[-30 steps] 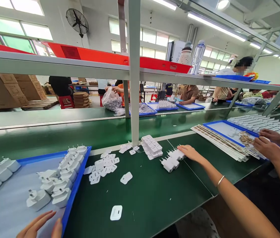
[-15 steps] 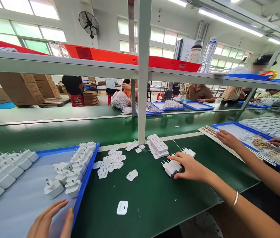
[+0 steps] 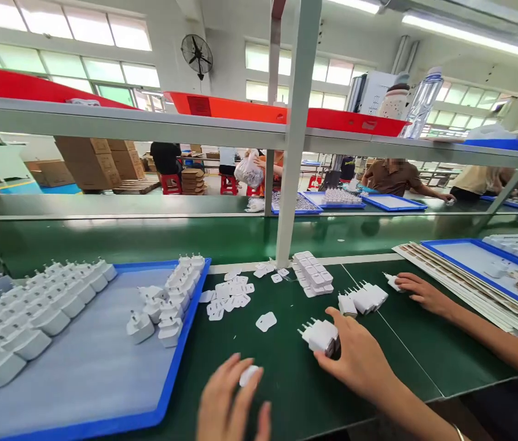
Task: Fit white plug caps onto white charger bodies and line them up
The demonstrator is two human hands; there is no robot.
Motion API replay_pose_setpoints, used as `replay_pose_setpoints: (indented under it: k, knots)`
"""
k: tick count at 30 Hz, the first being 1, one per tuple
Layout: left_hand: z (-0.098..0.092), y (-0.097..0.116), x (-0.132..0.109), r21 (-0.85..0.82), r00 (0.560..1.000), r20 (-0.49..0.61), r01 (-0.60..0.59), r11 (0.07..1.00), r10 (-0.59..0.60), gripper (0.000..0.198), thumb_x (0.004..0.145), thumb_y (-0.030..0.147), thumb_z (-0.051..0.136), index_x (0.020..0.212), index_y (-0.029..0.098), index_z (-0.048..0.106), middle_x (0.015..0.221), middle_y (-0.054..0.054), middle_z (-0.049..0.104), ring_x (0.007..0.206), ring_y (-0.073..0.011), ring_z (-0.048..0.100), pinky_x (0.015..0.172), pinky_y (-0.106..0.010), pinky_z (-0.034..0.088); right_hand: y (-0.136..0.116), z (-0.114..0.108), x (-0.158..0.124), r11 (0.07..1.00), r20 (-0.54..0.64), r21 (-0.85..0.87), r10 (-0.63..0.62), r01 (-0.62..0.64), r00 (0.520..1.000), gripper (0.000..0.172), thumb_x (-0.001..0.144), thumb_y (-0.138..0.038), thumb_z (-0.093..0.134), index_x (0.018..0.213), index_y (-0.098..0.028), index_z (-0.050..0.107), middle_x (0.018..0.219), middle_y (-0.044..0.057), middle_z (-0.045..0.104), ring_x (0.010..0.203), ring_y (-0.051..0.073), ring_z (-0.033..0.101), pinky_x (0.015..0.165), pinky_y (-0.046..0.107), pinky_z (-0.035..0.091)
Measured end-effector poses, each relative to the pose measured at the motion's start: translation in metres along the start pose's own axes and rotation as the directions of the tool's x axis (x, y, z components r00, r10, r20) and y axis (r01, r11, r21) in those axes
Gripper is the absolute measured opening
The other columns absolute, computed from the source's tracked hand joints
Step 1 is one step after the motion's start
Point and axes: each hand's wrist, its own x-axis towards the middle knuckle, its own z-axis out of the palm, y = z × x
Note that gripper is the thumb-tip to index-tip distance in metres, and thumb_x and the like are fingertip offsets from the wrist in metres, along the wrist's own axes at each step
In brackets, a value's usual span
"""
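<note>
Since half a second ago, the left hand [image 3: 229,401] has moved right, off the near right part of the shallow tray with a blue rim [image 3: 160,416], to a flat white rounded-square plate [image 3: 248,375]. The right hand [image 3: 360,352] has drawn a small cluster of white plastic boxy chargers with metal pins [image 3: 319,335] nearer. A co-worker's hand [image 3: 427,293] has come from the far right onto the green tabletop [image 3: 291,395], its fingers at a single white pinned charger [image 3: 392,281].

The right hand is closed on the cluster, thumb on the near side and fingers on the far side, pins pointing left. The left hand is blurred, its fingers spread and bent over the plate; whether they touch it cannot be told.

Just beyond the right hand lies a further row of white chargers [image 3: 365,298]. Farther off sits a layered stack of white blocks [image 3: 312,274]; to its left is a loose scatter of thin white plates [image 3: 230,295], with one pale plate [image 3: 266,321] nearer. On the left, the tray carries rows of white rounded plugs with upright pins [image 3: 33,324].
</note>
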Motion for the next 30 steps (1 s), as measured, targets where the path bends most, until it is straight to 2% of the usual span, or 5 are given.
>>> replay_pose_setpoints:
  k: [5, 11, 15, 19, 30]
  knots:
    - [0.043, 0.043, -0.004, -0.032, 0.968, 0.125, -0.215, 0.976, 0.217, 0.045, 0.086, 0.013, 0.047, 0.13, 0.008, 0.055, 0.123, -0.014, 0.065, 0.116, -0.0261, 0.061, 0.095, -0.035, 0.051, -0.044, -0.018, -0.028, 0.969, 0.229, 0.186, -0.203, 0.161, 0.952, 0.077, 0.069, -0.031, 0.061, 0.14, -0.005, 0.046, 0.115, 0.018, 0.062, 0.105, 0.031, 0.057, 0.095, 0.046, 0.044]
    - [0.034, 0.031, -0.015, -0.478, 0.962, 0.223, 0.246, 0.843, -0.154, 0.036, 0.088, 0.022, 0.058, 0.123, 0.015, 0.057, 0.116, -0.012, 0.069, 0.101, -0.0189, 0.069, 0.084, -0.022, 0.055, -0.053, -0.029, 0.0, 0.855, 0.41, 0.488, -0.405, 0.178, 0.817, 0.09, 0.067, -0.05, 0.077, 0.144, -0.02, 0.042, 0.106, 0.008, 0.062, 0.094, 0.024, 0.058, 0.085, 0.037, 0.047]
    - [0.013, 0.026, -0.002, -0.594, 0.58, 0.445, 0.761, 0.26, -0.682, 0.034, 0.073, 0.038, 0.077, 0.099, 0.018, 0.069, 0.095, -0.005, 0.072, 0.085, -0.0191, 0.068, 0.078, -0.023, 0.054, -0.038, 0.0, 0.073, 0.79, 0.341, 0.563, -0.489, 0.242, 0.803, 0.055, 0.081, -0.042, 0.07, 0.13, -0.021, 0.055, 0.094, 0.002, 0.058, 0.08, 0.015, 0.054, 0.071, 0.027, 0.044]
    - [0.006, 0.016, 0.007, -0.638, 0.275, 0.515, 0.755, -0.149, -0.812, 0.055, 0.055, 0.045, 0.087, 0.098, 0.015, 0.068, 0.089, -0.006, 0.072, 0.083, -0.02, 0.065, 0.074, -0.024, 0.052, -0.037, 0.036, 0.119, 0.787, 0.328, 0.531, -0.534, 0.316, 0.779, 0.046, 0.066, -0.023, 0.081, 0.11, -0.019, 0.066, 0.099, 0.004, 0.057, 0.087, 0.017, 0.054, 0.077, 0.028, 0.045]
    - [0.008, 0.01, 0.013, -0.655, 0.285, 0.56, 0.728, -0.205, -0.778, 0.053, 0.063, 0.043, 0.085, 0.103, 0.015, 0.066, 0.089, -0.005, 0.069, 0.08, -0.0153, 0.061, 0.07, -0.021, 0.049, -0.04, 0.036, 0.104, 0.658, 0.175, 0.712, -0.506, 0.246, 0.845, 0.012, 0.092, -0.027, 0.048, 0.086, -0.018, 0.044, 0.091, 0.008, 0.064, 0.076, 0.018, 0.062, 0.072, 0.033, 0.047]
